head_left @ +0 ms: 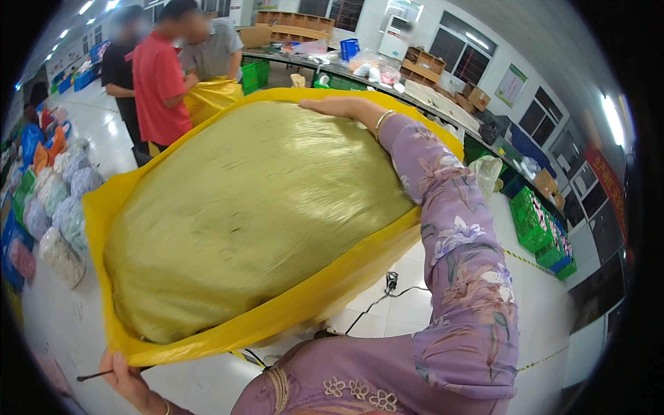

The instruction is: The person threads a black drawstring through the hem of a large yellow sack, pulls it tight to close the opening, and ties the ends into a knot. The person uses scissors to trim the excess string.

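A large yellow plastic bag (270, 337) spreads wide in front of me, with a bulging olive-green, film-like mass (256, 207) filling its mouth. At the lower left, my left hand (128, 380) pinches the bag's near corner. A thin dark stick-like thing (93, 377) pokes out through the same fingers; its kind cannot be made out. My right arm reaches across to the far side. There my right hand (335, 107), with a bracelet at the wrist, lies with its fingers stretched out on the bag's far edge and the bulging surface.
Several people stand at the far left, one in a red shirt (159, 90), around another yellow bag (207, 99). Filled plastic bags (59, 207) line the left floor. Green crates (532, 225) and a cluttered bench (422, 93) stand right. A black cable (366, 308) crosses the floor.
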The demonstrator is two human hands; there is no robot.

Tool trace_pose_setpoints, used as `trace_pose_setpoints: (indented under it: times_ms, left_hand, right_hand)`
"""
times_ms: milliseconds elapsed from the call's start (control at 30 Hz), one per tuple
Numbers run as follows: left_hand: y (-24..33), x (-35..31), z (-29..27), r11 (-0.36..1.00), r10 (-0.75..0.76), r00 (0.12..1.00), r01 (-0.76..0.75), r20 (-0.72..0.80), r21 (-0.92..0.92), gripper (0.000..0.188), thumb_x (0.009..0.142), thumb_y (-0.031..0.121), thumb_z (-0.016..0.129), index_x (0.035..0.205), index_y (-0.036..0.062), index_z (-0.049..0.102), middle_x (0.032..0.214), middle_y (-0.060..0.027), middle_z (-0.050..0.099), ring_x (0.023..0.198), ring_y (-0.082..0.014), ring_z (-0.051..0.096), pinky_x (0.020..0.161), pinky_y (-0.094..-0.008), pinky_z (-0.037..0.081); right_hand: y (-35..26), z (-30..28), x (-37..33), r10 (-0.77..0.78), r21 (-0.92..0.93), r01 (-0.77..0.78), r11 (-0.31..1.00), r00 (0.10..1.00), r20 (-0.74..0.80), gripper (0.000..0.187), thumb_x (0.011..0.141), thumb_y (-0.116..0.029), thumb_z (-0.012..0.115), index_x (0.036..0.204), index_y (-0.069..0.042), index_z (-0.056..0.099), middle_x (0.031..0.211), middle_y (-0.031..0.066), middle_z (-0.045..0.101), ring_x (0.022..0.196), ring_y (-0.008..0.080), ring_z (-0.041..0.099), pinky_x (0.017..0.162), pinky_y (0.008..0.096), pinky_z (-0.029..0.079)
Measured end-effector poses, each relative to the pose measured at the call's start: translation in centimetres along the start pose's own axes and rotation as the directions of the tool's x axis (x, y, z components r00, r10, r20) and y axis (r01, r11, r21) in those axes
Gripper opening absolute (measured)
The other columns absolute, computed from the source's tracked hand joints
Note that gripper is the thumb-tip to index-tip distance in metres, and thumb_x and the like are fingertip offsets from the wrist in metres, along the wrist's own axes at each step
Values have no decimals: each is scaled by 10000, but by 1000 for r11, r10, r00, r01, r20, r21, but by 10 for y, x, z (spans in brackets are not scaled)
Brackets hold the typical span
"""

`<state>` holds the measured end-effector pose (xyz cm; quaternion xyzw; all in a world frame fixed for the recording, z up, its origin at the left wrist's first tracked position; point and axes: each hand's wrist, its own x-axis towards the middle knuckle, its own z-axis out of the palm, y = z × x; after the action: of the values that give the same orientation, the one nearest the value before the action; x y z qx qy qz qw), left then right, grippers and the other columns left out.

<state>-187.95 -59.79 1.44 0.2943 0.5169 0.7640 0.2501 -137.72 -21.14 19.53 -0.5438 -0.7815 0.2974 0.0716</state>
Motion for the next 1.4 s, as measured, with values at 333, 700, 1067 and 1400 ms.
trace_pose_setpoints:
  times_ms: [333, 700, 1067, 1400]
  left_hand:
    - [-3, 4, -51, 914, 138, 960, -29, -242, 406, 289, 911, 283, 537, 915, 3, 609, 801, -33, 574, 671, -111, 510, 540, -244, 370]
    - [25, -18, 0, 950, 120, 925, -2, -361, 311, 250, 933, 258, 531, 723, 127, 488, 577, 86, 351, 447, -14, 275, 418, -198, 182]
    - [1, 6, -30, 954, 103, 990, -70, -99, 293, 250, 936, 256, 518, 719, 140, 471, 579, 94, 360, 445, -1, 264, 403, -198, 171]
    - [170, 42, 64, 407, 389, 908, -322, 156, 855, 278, 971, 231, 472, 1025, -19, 582, 750, -58, 509, 684, -131, 465, 609, -258, 397]
  right_hand:
    - [113, -46, 25, -11, -264, 11, 965, 1000, 0, 690, 937, -597, 294, 1325, -65, 501, 1395, 151, 451, 1298, 280, 401, 1074, 379, 267]
    - [151, -69, -17, 131, -130, -117, 985, 986, 103, 723, 927, -618, 289, 1377, -71, 434, 1439, 142, 394, 1317, 270, 375, 1075, 404, 269]
    - [203, -79, 36, 16, -275, -9, 962, 1000, 24, 624, 929, -528, 377, 1384, -104, 426, 1425, 96, 420, 1320, 243, 365, 1071, 375, 292]
    - [175, -67, 26, 30, -84, -17, 996, 987, 157, 620, 928, -531, 372, 1385, -116, 420, 1412, 97, 433, 1308, 246, 381, 1065, 378, 303]
